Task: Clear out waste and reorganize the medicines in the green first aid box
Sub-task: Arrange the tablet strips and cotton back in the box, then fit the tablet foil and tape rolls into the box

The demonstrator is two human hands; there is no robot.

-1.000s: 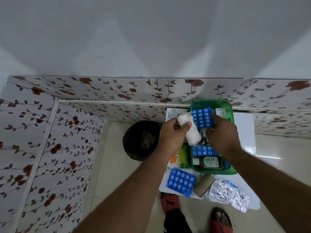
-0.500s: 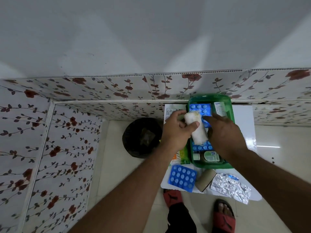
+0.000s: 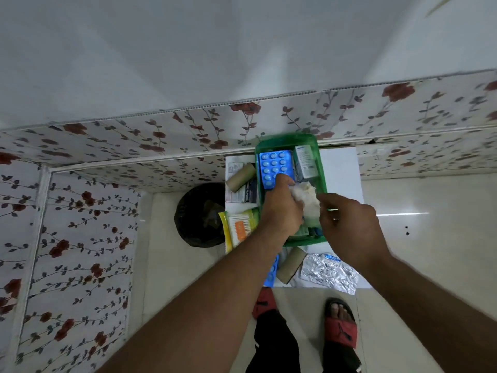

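The green first aid box (image 3: 285, 142) stands on a small white table (image 3: 338, 168). Inside it lie a blue blister pack (image 3: 273, 165) and a grey medicine carton (image 3: 305, 161). My left hand (image 3: 282, 208) grips a white gauze roll (image 3: 306, 196) low over the box's middle. My right hand (image 3: 349, 222) hovers just right of the roll, its fingertips close to the roll's end; whether they touch it I cannot tell. The near half of the box is hidden under both hands.
A black waste bin (image 3: 199, 215) stands on the floor left of the table. On the table lie a cotton bud pack (image 3: 239, 227), two cardboard tubes (image 3: 240, 176) (image 3: 290, 265), a silver foil strip (image 3: 326, 271), another blue blister (image 3: 271, 273). Floral walls enclose the corner.
The gauze roll has come down from above the box into it. My right hand let go of the blue blister pack, which now lies flat in the box's far end.
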